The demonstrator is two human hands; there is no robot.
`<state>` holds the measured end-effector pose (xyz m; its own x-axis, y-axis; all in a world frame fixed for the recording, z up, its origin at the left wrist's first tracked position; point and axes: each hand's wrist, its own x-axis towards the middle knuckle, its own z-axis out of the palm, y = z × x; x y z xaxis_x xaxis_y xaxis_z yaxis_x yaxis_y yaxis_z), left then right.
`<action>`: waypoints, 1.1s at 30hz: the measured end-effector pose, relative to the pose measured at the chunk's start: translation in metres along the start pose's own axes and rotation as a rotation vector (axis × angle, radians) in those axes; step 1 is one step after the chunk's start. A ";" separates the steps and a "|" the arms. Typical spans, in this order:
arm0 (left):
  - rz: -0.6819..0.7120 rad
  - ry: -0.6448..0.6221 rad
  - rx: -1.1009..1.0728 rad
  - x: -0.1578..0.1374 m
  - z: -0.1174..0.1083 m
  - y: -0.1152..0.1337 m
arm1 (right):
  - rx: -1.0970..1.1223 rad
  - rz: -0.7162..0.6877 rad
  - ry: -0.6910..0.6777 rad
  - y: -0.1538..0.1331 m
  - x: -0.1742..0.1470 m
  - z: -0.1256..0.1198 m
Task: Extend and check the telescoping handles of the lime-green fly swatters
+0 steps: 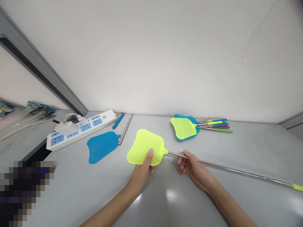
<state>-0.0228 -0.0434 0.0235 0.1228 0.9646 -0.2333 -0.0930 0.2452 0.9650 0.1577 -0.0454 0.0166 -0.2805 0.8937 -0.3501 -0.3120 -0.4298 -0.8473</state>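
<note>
A yellow-green fly swatter with a long extended metal rod lies across the middle of the view. My left hand pinches the lower edge of its perforated head, thumb on top and fingers underneath. Around the thin rod, just right of the head, my right hand is closed, thumb along the top and fingers curled below. The rod runs on to a yellow-green grip at the right edge. Left of my hands lie a blue swatter head, a bare metal rod and a blue handle grip, all apart.
A pile of fly swatters with several coloured handles lies at the back right. A white power strip with plugs and a cable stands at the left. Beyond the metal frame lie plastic-wrapped packages. A white wall closes the back.
</note>
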 end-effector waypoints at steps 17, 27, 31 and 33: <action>-0.042 0.074 -0.036 -0.001 0.000 -0.003 | 0.006 0.031 0.020 0.001 0.001 0.000; -0.050 0.096 -0.020 -0.001 0.000 -0.005 | 0.023 0.045 0.018 0.001 0.001 -0.001; -0.050 0.083 0.023 -0.001 -0.001 -0.004 | 0.021 0.046 0.021 0.000 0.001 0.000; -0.053 0.081 0.036 -0.001 -0.002 -0.003 | 0.015 0.046 0.015 0.000 0.001 0.000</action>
<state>-0.0243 -0.0449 0.0205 0.0465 0.9555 -0.2914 -0.0523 0.2937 0.9545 0.1574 -0.0443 0.0160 -0.2815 0.8748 -0.3944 -0.3129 -0.4722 -0.8241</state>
